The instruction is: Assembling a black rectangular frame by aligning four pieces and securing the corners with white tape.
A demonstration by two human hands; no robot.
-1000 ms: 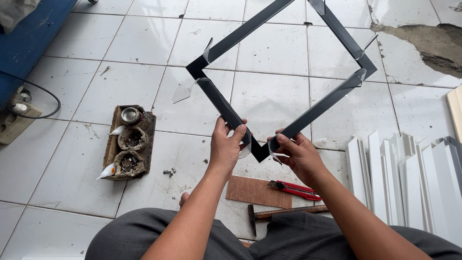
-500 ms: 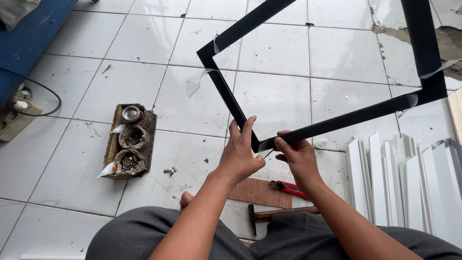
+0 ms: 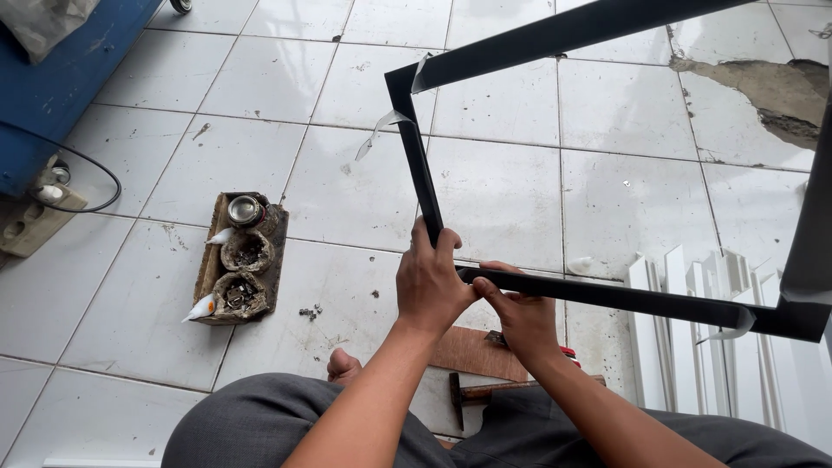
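At the near corner of the black frame (image 3: 555, 39), the left hand (image 3: 433, 286) grips one bar while the right hand (image 3: 520, 316) pinches the other, both closed on it above the tiled floor (image 3: 520, 173). Three corners look joined and taped; this one seems unfinished. White strips (image 3: 693, 329) lie nearby.

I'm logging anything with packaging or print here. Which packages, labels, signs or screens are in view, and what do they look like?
No labels, signs or screens show.
Small tubes: white with orange tips, at the brown tray on the floor, left.
Round tin: silvery, at the tray's far end.
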